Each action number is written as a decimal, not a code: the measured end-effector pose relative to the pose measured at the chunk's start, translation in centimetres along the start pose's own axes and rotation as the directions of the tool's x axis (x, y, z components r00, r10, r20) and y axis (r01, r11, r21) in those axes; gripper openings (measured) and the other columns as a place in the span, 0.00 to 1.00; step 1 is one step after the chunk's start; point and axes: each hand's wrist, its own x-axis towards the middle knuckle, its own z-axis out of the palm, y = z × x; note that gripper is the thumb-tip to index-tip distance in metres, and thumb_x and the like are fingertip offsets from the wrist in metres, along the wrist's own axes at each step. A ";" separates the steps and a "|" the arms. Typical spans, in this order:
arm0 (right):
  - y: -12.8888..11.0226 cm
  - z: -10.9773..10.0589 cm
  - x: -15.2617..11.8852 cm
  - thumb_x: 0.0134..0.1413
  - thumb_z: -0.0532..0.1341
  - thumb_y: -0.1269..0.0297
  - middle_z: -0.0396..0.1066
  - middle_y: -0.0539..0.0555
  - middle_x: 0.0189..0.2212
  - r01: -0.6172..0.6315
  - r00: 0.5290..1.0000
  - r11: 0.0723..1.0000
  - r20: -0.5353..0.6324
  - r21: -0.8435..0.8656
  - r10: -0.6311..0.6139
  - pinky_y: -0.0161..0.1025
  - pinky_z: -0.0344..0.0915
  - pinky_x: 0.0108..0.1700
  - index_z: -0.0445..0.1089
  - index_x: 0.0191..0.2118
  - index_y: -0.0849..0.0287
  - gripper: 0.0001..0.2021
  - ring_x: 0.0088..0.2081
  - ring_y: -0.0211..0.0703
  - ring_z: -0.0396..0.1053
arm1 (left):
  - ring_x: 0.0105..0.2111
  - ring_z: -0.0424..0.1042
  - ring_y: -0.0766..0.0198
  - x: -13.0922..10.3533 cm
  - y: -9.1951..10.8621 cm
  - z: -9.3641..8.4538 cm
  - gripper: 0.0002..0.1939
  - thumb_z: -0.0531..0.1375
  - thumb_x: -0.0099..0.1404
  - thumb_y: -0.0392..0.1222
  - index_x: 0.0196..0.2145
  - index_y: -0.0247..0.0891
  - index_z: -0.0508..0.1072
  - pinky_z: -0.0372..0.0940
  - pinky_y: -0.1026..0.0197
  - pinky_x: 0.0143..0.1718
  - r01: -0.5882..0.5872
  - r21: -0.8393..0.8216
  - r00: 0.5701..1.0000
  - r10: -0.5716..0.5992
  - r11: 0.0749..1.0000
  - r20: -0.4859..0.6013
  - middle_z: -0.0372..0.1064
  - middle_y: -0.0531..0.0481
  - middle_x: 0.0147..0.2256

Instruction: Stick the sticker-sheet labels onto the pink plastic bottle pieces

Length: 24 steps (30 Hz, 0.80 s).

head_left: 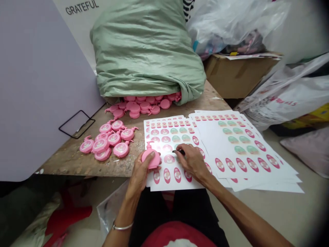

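Note:
In my left hand (140,174) is a pink toy pump bottle (150,157), flat and round, held upright with the thumb across its plain front. My right hand (193,160) pinches a small dark tool with a thin tip (179,151); its exact kind is not clear. The tip points left, over a sheet of stickers (164,186) near a round pink sticker (169,159). Printed on this sheet are rows of pink and green stickers. To the left lies a pile of pink bottles with round labels on their fronts (114,138).
More pink bottles (135,108) spill from beneath a large green cloth sack (149,51) at the back. A second stack of sticker sheets (210,137) overhangs the wooden table's (133,168) right side. A cardboard box (239,73) and plastic bags (290,92) stand at right.

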 end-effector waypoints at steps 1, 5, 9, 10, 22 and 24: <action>-0.4 0.9 -0.2 0.59 0.56 0.64 0.72 0.53 0.30 0.021 0.999 0.998 -0.024 -0.053 -0.022 0.42 0.55 0.38 0.67 0.34 0.58 0.05 0.33 0.44 0.66 | 0.31 0.76 0.59 -0.3 -0.4 0.1 0.22 0.66 0.55 0.48 0.42 0.31 0.70 0.73 0.61 0.27 0.013 0.006 1.000 -0.013 1.000 0.010 0.74 0.38 0.39; 0.2 1.8 -0.9 0.59 0.56 0.65 0.72 0.53 0.28 0.059 0.995 0.986 -0.071 -0.159 -0.071 0.42 0.52 0.37 0.67 0.33 0.58 0.05 0.33 0.44 0.65 | 0.32 0.77 0.56 -0.8 -1.6 0.5 0.21 0.65 0.56 0.50 0.40 0.31 0.70 0.73 0.59 0.29 0.030 -0.009 0.996 -0.029 1.000 0.083 0.74 0.38 0.40; 0.8 1.5 -1.2 0.59 0.56 0.66 0.71 0.53 0.28 0.071 0.995 0.979 -0.054 -0.189 -0.082 0.42 0.51 0.38 0.68 0.33 0.57 0.06 0.33 0.44 0.64 | 0.33 0.77 0.52 -0.5 -2.3 0.6 0.21 0.65 0.56 0.52 0.40 0.32 0.70 0.72 0.61 0.26 0.032 0.022 0.993 -0.035 0.999 0.113 0.74 0.40 0.37; 0.9 1.5 -1.3 0.59 0.56 0.66 0.71 0.53 0.27 0.077 0.995 0.978 -0.047 -0.193 -0.087 0.42 0.50 0.38 0.68 0.32 0.57 0.06 0.33 0.44 0.64 | 0.33 0.78 0.51 -0.4 -2.4 0.6 0.21 0.65 0.56 0.52 0.40 0.32 0.70 0.72 0.61 0.26 0.034 0.032 0.993 -0.038 0.999 0.113 0.73 0.40 0.36; 1.5 1.7 -1.1 0.54 0.61 0.61 0.69 0.50 0.24 0.038 0.999 0.994 0.001 -0.101 -0.038 0.42 0.52 0.38 0.66 0.29 0.58 0.08 0.30 0.42 0.63 | 0.33 0.78 0.52 -0.1 -2.6 0.8 0.21 0.63 0.58 0.52 0.42 0.34 0.69 0.73 0.59 0.28 -0.001 0.108 0.992 -0.013 0.994 0.127 0.71 0.40 0.39; 1.4 2.0 -1.0 0.52 0.63 0.58 0.68 0.50 0.24 0.026 0.999 0.995 -0.034 -0.095 -0.030 0.42 0.54 0.38 0.65 0.28 0.58 0.10 0.29 0.42 0.63 | 0.33 0.78 0.53 -0.2 -2.6 0.8 0.22 0.63 0.58 0.52 0.43 0.34 0.69 0.72 0.60 0.28 0.000 0.106 0.992 -0.014 0.994 0.129 0.72 0.40 0.40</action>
